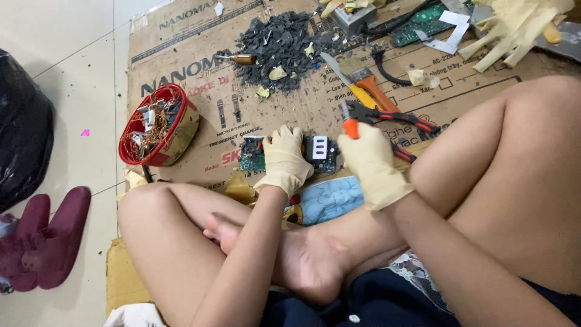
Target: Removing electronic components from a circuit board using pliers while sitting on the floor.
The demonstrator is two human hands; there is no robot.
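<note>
A makeshift home floor workshop – flattened cardboard [200, 66] on tiles; pliers [387, 115], circuit boards [254, 154]; a scrap heap [278, 45].

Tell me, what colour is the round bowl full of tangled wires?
The round bowl is red, with a pale patterned outside. The head view shows it best.
</note>
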